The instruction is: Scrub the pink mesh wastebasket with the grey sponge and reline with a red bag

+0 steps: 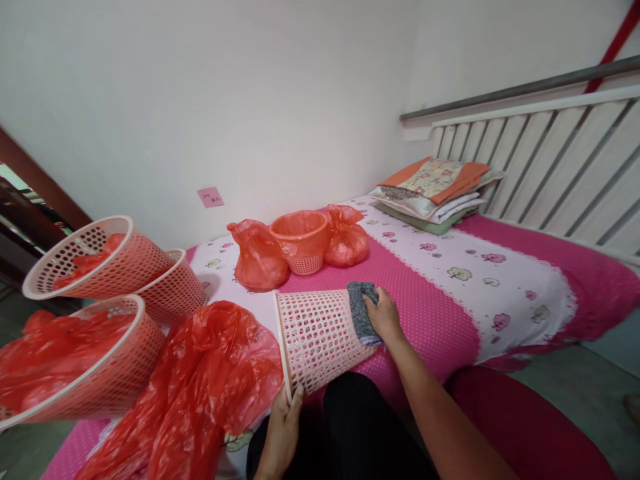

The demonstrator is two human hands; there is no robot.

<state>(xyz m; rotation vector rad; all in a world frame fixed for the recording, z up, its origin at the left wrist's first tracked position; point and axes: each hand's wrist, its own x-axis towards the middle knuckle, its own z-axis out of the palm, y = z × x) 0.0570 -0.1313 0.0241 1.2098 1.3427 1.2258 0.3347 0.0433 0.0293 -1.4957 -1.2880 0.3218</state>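
Note:
A pink perforated plastic basket [317, 327] lies on its side in front of me, its mouth facing left. My left hand [285, 417] grips the basket's rim at the lower edge, thumb on the near side. Against the base end on the right, my right hand [384, 313] presses a grey cloth [363, 312], fingers closed around it. Just left of the basket's mouth spreads a crumpled red plastic bag [215, 373].
Pink baskets with red bags inside [150, 267] crowd the left side. By the wall stand two tied red bags [260, 260] and a red-lined basket [306, 263]. Folded bedding [435, 190] lies at the back right, near a white railing [565, 153]. A dark red stool [525, 427] is at lower right.

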